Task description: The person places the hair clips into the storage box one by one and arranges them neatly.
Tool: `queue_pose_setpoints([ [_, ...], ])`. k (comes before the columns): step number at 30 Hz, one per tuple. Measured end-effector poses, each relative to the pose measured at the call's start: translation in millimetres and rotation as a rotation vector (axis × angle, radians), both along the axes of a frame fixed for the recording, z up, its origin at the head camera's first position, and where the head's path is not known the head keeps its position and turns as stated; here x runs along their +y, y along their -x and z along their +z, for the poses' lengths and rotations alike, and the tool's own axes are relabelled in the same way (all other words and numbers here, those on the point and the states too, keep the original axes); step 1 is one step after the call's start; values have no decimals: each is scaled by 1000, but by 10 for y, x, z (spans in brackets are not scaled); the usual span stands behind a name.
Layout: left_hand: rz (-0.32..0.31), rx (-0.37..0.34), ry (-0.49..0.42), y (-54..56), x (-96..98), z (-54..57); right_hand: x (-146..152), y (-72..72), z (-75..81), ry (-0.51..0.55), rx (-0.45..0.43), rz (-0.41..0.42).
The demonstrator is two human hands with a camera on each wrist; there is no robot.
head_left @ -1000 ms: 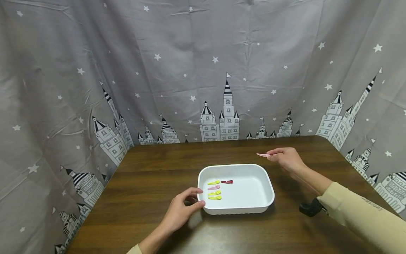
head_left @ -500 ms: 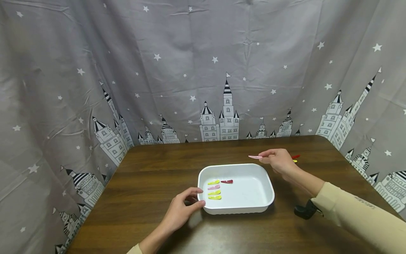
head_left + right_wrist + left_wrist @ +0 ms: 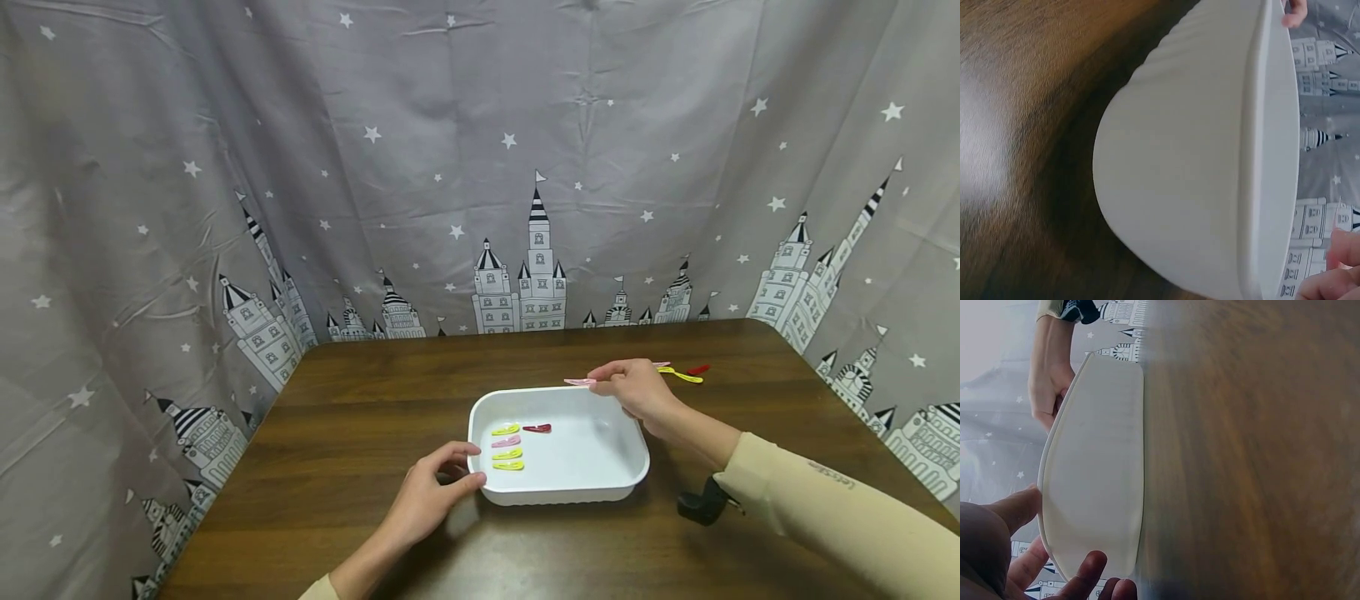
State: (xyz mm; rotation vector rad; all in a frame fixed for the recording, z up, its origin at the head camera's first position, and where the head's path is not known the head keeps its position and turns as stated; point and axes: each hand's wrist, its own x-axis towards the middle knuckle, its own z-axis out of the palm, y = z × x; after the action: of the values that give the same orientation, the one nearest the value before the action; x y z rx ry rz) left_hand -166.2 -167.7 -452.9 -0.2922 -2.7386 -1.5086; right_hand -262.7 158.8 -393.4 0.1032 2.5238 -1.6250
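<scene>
My right hand point(image 3: 633, 390) pinches a pink snap hair clip point(image 3: 579, 382) above the far rim of the white tray point(image 3: 562, 482). In the right wrist view, its fingertips hold the clip upright just past the rim. With curled fingers my left hand point(image 3: 431, 492) grips the tray's left side; the left wrist view has the thumb point(image 3: 1019, 509) at the rim and a finger point(image 3: 1088, 572) against the outer wall. Inside the tray, several yellow clips point(image 3: 507, 466) and a pink clip point(image 3: 506, 441) form a column at the left. Beside its top lies a dark red clip point(image 3: 537, 428).
Behind my right hand on the wooden table point(image 3: 360, 417) lie a yellow clip point(image 3: 686, 377), a red clip point(image 3: 698, 369) and a partly hidden pink clip point(image 3: 661, 364). A grey castle-print curtain point(image 3: 420, 167) hangs beyond the table. A black device point(image 3: 702, 502) hangs under my right sleeve.
My right hand has moved left and toward the tray with the pink hair clip, uncovering the clips behind it on the table. The left hand and the tray have stayed in place.
</scene>
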Motion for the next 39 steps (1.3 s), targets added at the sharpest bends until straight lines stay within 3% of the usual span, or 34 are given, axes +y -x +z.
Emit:
queue_pose_setpoints([
  [10,-1,-5,-2,-6,-5,8,-246,-30,-82,-14,-36,-18],
  [22,-5,-9,-4,-6,-4,17,-482,-62,-274,-58,-17,28],
  [39,-4,6,-13,1,1,26,-593,-77,-467,-114,-5,87],
])
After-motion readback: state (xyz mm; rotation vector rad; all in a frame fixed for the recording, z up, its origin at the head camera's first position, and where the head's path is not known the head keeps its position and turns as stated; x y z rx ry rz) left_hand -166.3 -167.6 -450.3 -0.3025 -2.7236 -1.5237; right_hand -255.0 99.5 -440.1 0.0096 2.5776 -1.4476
